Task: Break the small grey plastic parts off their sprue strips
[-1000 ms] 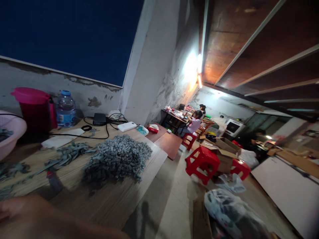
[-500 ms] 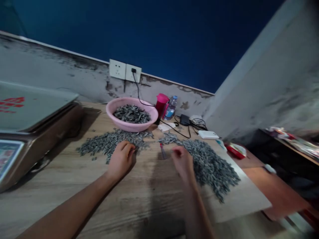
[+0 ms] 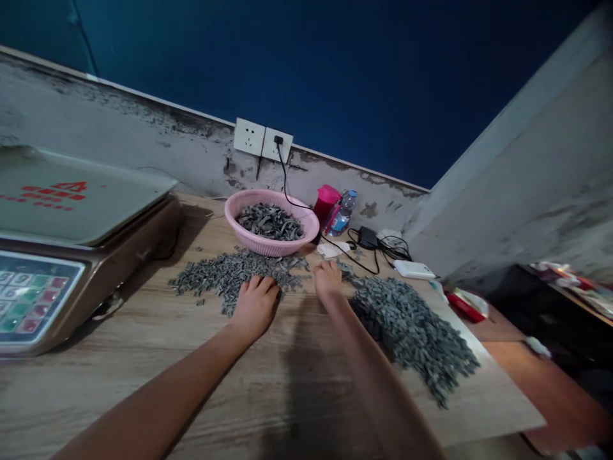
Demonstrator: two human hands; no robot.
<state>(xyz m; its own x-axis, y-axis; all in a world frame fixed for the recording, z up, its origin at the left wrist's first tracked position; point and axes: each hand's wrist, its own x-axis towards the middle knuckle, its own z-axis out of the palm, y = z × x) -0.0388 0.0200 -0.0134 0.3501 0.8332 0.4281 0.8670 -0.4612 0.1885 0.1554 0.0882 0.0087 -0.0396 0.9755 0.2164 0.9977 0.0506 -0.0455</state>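
Your left hand (image 3: 255, 308) lies open on one heap of small grey metal pieces (image 3: 225, 276); your right hand (image 3: 328, 279), bunched, grip unclear, nears the tip of a second heap (image 3: 407, 333) slanting away rightward.

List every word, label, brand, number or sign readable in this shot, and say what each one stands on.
No text can be read for certain.
Red printing on the platform of the bench scale: too blurred to read.
Keys on the scale's keypad: coloured, labels too small to read.
Label on the water bottle: too small to read.
Red-and-white packet: too blurred to read.
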